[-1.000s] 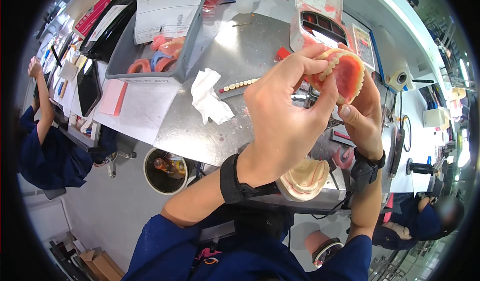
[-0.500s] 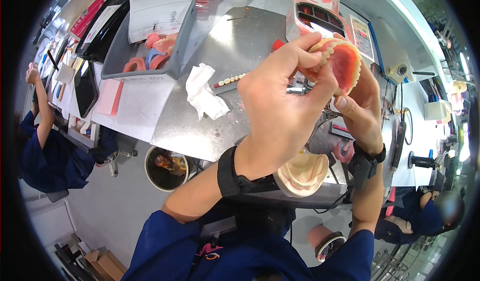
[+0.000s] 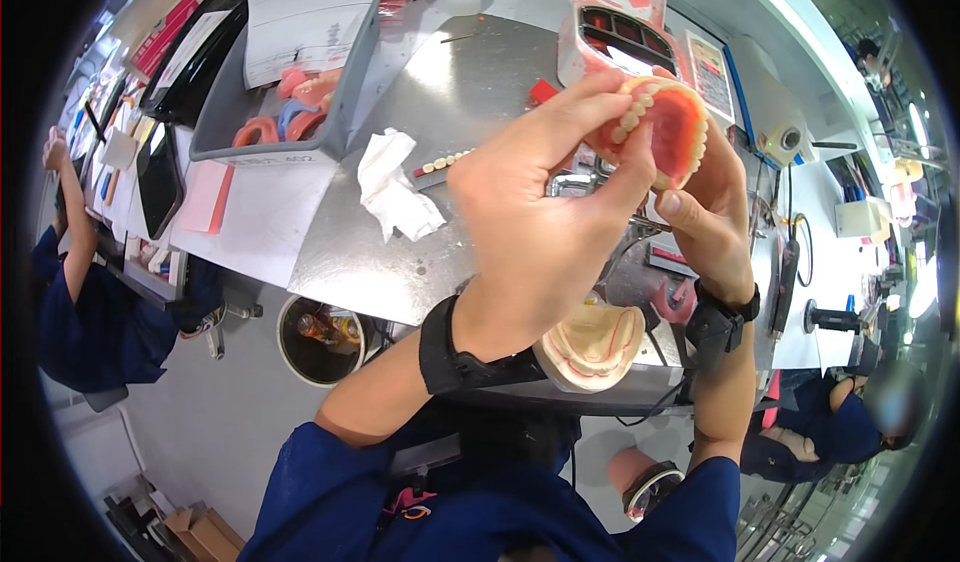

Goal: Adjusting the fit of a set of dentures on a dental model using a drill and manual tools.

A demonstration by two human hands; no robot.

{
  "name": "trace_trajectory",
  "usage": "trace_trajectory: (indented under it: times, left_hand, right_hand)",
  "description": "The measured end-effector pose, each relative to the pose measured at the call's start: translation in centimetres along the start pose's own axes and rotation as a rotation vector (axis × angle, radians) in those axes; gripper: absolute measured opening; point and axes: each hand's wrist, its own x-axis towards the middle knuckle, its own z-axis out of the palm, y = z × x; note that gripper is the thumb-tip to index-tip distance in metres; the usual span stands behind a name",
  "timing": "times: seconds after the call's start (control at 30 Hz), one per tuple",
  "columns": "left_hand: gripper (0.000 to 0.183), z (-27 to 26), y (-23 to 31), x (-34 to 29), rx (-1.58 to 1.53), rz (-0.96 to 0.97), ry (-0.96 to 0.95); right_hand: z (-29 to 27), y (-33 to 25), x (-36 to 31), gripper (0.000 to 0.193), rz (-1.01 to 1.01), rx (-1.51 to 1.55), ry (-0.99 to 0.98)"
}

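The person's left hand (image 3: 530, 202) pinches the left side of a pink denture (image 3: 680, 127) between thumb and fingers, while the right hand (image 3: 712, 222) curls around its right side, thumb at the near edge. Both hands are partly closed on it, up above the metal worktop (image 3: 375, 267). Near them sits a cream plaster model (image 3: 592, 347) (red lines run across it). To the left lie a crumpled white tissue (image 3: 392, 187) and, farther off, a grey tray (image 3: 265, 160) holding more pink pieces.
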Motion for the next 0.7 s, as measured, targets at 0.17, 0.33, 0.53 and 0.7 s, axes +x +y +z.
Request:
trace_trajectory:
  times: [0.17, 0.33, 0.53, 0.7]
  left_hand:
    - [0.024, 0.02, -0.48, -0.07, -0.036, 0.025, 0.013]
    - [0.024, -0.12, -0.59, -0.35, 0.011, 0.048, 0.047]
    - [0.023, -0.54, -0.8, -0.89, 0.03, 0.043, 0.058]
    - [0.019, -0.19, -1.04, -0.71, 0.013, 0.082, 0.084]
  right_hand:
    - [-0.07, 0.17, -0.1, 0.085, -0.013, -0.011, 0.011]
    - [-0.13, 0.33, -0.18, 0.085, 0.01, 0.011, 0.024]
    - [-0.12, 0.29, -0.11, 0.085, 0.009, -0.061, 0.044]
    - [-0.16, 0.02, -0.11, 0.085, 0.038, -0.047, 0.034]
